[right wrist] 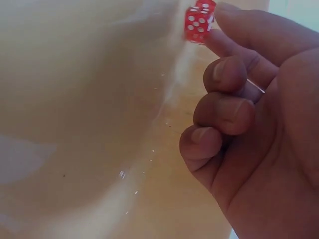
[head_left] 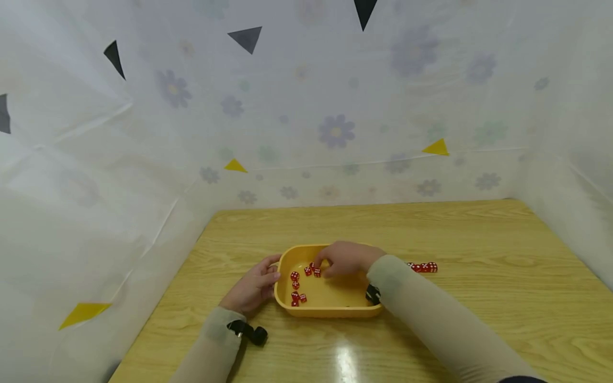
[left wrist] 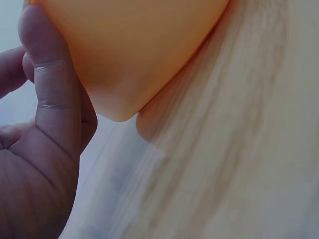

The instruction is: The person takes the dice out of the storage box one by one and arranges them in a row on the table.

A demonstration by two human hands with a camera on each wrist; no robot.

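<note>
I am pinching a red die (right wrist: 199,22) between the thumb and forefinger of my right hand (head_left: 348,259), the other fingers curled in toward the palm so they are not knocking its neighbours. The die is sitting low inside the yellow tray (head_left: 330,310), toward the 12 o'clock end of its floor, where my fingertips are reaching down among a small cluster. More dice (head_left: 298,290) are lying loose on the tray floor toward 9 o'clock, apart from one another, kept from rolling off by the raised wall.

My left hand (head_left: 252,287) is pressing against the outside of the tray at its 9 o'clock side, thumb (left wrist: 52,84) laid flat along the wall and fingers bent round the corner. To my mind I am bracing it so that it is not sliding while the other hand is working inside.

Outside the tray, at 3 o'clock, a short row of dice (head_left: 423,267) is standing on the desk (head_left: 479,330), touching end to end in a line. The tray is resting near the middle of the desk, with a flowered white sheet (head_left: 335,106) hanging around it.
</note>
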